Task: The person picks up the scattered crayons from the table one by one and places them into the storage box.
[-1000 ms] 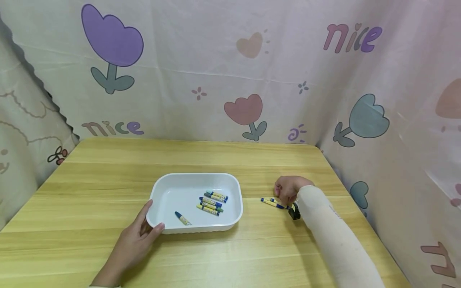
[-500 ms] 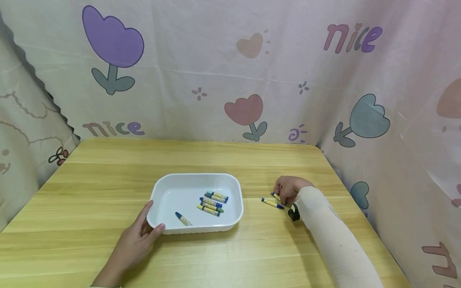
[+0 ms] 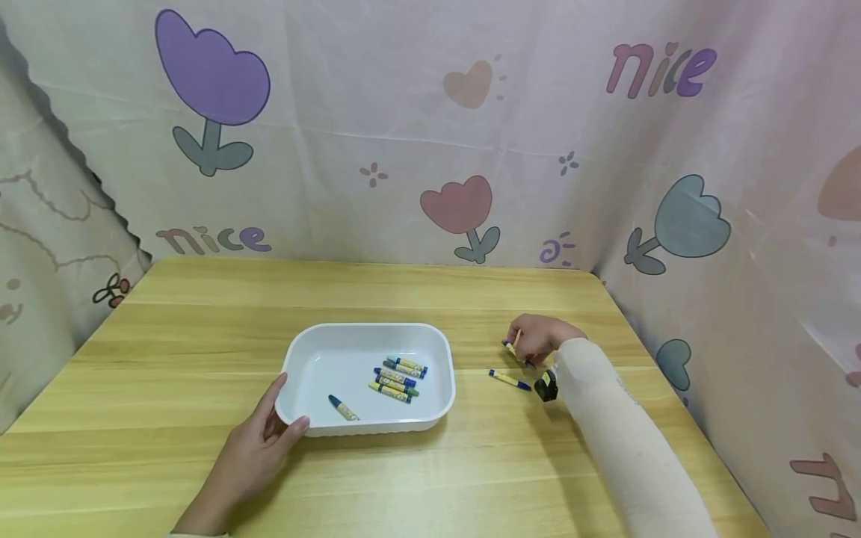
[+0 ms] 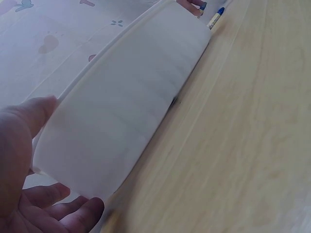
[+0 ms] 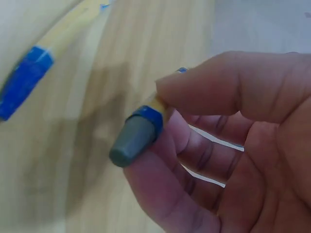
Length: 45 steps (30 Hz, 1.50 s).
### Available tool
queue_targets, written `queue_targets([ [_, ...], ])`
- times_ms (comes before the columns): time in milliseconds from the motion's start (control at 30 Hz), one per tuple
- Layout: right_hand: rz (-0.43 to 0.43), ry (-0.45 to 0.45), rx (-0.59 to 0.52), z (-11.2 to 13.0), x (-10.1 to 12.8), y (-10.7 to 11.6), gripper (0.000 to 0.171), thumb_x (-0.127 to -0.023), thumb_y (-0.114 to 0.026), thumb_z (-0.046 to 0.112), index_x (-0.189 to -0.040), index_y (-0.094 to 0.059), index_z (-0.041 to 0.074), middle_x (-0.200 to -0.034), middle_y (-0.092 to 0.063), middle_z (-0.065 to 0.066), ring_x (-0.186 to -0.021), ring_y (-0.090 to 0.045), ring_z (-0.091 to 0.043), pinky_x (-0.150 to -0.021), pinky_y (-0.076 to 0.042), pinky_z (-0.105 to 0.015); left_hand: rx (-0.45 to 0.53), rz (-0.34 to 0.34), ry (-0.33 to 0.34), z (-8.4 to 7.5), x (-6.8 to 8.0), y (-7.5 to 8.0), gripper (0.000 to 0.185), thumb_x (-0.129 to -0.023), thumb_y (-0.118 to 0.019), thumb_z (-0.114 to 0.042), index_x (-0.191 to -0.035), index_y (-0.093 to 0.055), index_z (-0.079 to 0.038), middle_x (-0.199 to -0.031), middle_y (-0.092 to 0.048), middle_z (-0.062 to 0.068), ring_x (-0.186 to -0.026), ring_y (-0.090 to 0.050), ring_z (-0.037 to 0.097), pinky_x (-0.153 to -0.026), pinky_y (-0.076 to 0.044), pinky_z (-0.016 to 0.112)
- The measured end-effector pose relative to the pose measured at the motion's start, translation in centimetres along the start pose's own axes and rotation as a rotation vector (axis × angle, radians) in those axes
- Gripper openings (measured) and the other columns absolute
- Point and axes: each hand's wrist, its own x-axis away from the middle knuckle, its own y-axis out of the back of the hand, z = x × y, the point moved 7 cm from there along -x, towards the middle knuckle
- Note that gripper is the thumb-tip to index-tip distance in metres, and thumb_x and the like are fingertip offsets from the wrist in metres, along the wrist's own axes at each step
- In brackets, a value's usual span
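My left hand (image 3: 254, 447) grips the near left corner of a white plastic tray (image 3: 363, 430), thumb at the rim and fingers beneath the corner in the left wrist view. Several crayons (image 3: 392, 392) in yellow wrappers lie in the tray's right half, and a dark teal crayon (image 3: 344, 408) lies apart near its front wall. To the tray's right, my right hand (image 3: 542, 338) pinches a grey-green crayon (image 5: 133, 141) between thumb and fingers, its tip pointing out in the right wrist view. A blue crayon (image 3: 509, 379) lies on the table just in front of that hand.
The wooden table (image 3: 417, 486) is backed by a printed curtain (image 3: 336, 149), which also hangs down along both sides. A black wrist camera (image 3: 547, 385) sits under the right wrist, near the blue crayon.
My right hand has lifted slightly away from the blue crayon, toward the table's back, with the grey-green crayon in its fingers. The left hand and the tray have stayed put.
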Motion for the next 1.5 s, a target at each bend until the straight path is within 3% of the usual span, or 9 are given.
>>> queue_targets([
  [233, -0.015, 0.055, 0.0, 2.0, 0.3, 0.8, 0.042, -0.075, -0.055, -0.01, -0.116, -0.052, -0.001, -0.092, -0.052, -0.013, -0.067, -0.052, -0.017, -0.064, -0.059, -0.031, 0.004, -0.005, -0.012, -0.1, -0.1, 0.0, 0.079, -0.097, -0.06, -0.036, -0.156, -0.016, -0.01, -0.137, -0.047, 0.029, -0.122, -0.05, 0.041, -0.099, -0.043, 0.056],
  [567, -0.012, 0.116, 0.021, 5.1, 0.5, 0.9, 0.043, -0.076, -0.054, -0.008, -0.118, -0.051, -0.003, -0.082, -0.053, -0.011, -0.057, -0.05, -0.015, -0.056, -0.053, -0.025, 0.013, -0.001, -0.009, -0.3, 0.0, -0.1, 0.078, -0.097, -0.06, -0.036, -0.156, -0.016, -0.01, -0.133, -0.051, 0.029, -0.12, -0.052, 0.042, -0.097, -0.045, 0.057],
  [833, -0.012, 0.148, 0.005, 7.6, 0.4, 0.7, 0.042, -0.079, -0.055, -0.006, -0.12, -0.051, -0.001, -0.094, -0.054, -0.014, -0.068, -0.058, -0.02, -0.068, -0.061, -0.035, 0.024, -0.005, -0.013, -0.3, 0.0, -0.1, 0.079, -0.097, -0.061, -0.035, -0.156, -0.016, -0.009, -0.135, -0.048, 0.031, -0.121, -0.051, 0.041, -0.096, -0.046, 0.05],
  [1500, 0.04, 0.271, 0.053, 13.8, -0.2, -2.1, 0.036, -0.083, -0.063, -0.001, -0.117, -0.054, 0.004, -0.091, -0.055, -0.011, -0.071, -0.057, -0.02, -0.064, -0.06, -0.03, 0.003, 0.003, 0.007, -0.2, 0.1, 0.0, 0.079, -0.097, -0.06, -0.037, -0.156, -0.015, -0.009, -0.135, -0.048, 0.03, -0.122, -0.051, 0.041, -0.098, -0.043, 0.055],
])
